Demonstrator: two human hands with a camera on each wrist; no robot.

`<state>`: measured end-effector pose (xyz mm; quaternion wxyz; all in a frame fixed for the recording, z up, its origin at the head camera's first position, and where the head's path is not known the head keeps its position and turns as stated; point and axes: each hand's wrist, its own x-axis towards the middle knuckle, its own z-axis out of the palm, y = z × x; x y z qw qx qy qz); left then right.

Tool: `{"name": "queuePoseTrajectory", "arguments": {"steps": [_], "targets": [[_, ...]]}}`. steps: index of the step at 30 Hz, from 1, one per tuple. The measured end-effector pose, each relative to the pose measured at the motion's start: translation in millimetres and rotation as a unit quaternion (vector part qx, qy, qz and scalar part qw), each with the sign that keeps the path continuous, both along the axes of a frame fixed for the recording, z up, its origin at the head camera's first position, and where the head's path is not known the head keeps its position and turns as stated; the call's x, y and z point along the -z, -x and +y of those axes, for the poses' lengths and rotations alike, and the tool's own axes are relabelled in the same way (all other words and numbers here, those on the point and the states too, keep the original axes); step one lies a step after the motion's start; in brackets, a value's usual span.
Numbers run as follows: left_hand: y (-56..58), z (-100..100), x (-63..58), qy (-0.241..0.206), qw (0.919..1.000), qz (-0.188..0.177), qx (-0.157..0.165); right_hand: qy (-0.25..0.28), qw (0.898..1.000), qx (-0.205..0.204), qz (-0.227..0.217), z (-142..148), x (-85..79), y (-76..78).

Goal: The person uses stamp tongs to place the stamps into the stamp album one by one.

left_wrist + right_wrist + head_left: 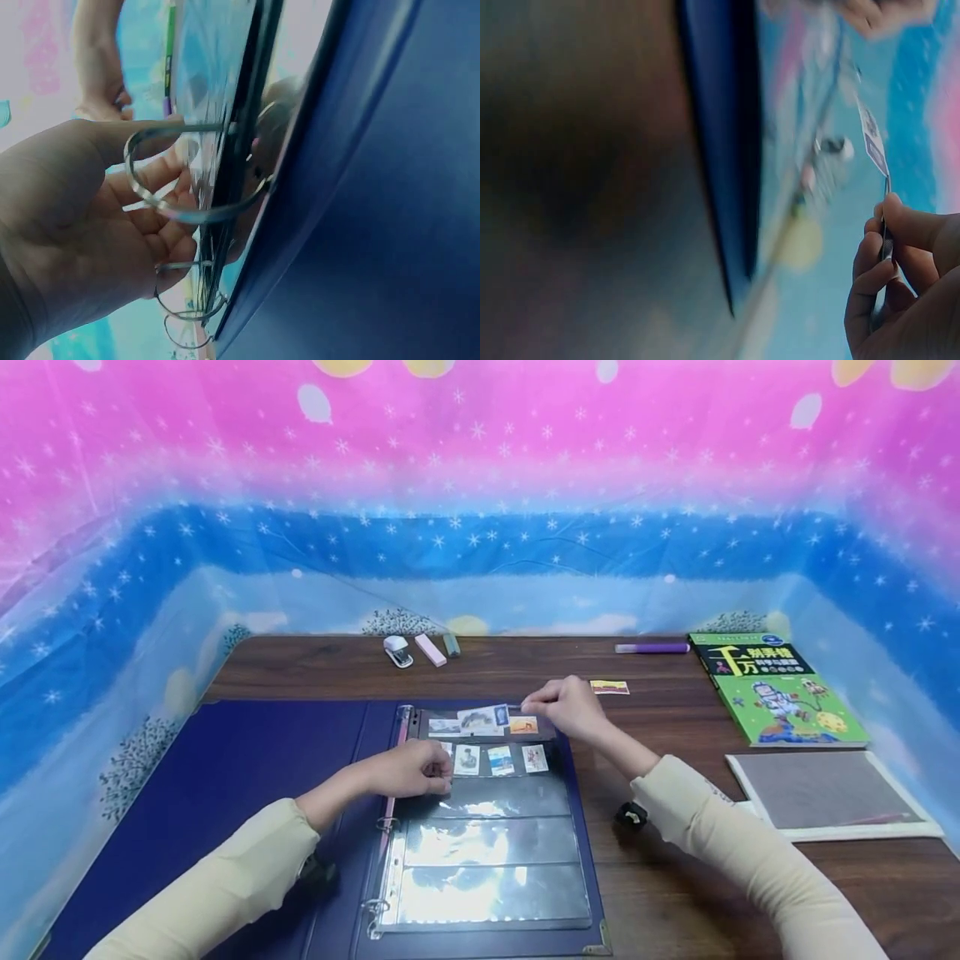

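Observation:
My right hand (572, 706) pinches a pair of metal tweezers (885, 259), whose tips hold a postage stamp (873, 141) with a grey picture. In the head view this stamp (480, 721) overlaps the top row of the stamp album page (495, 842). My left hand (411, 768) lies at the page's left side over the second row, its fingers loosely bent and fingertips at the sleeve. An orange stamp (523, 725) shows at the top row's right. Several stamps sit in the second row, its left end partly hidden by the left hand. Lower rows show glare.
The navy binder (247, 777) lies spread with metal rings (377, 907). Behind it are a stapler (398, 652), a pink block (431, 650), and a green one (451, 645). A loose stamp (609, 687), purple marker (652, 648), green book (795, 702) and white-edged pouch (836, 793) lie right.

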<state>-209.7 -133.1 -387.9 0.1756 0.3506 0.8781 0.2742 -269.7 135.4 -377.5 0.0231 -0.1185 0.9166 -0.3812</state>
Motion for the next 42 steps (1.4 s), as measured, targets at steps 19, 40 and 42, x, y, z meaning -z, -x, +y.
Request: {"name": "queuePoseTrajectory", "arguments": {"steps": [19, 40, 42], "targets": [[-0.1, 1.2, 2.0, -0.036, 0.9979, 0.007, -0.054, -0.056, 0.995, -0.046, -0.063, -27.2, 27.0, -33.8], [3.8, 3.8, -0.1, -0.011, 0.9991, 0.021, -0.034, -0.111, 0.979, -0.170, -0.006, -17.4, 24.1, -30.4], [4.5, 4.4, 0.0, -0.010, 0.9992, 0.022, -0.032, -0.108, 0.980, -0.168, -0.012, -20.7, 25.1, -32.4]]}}
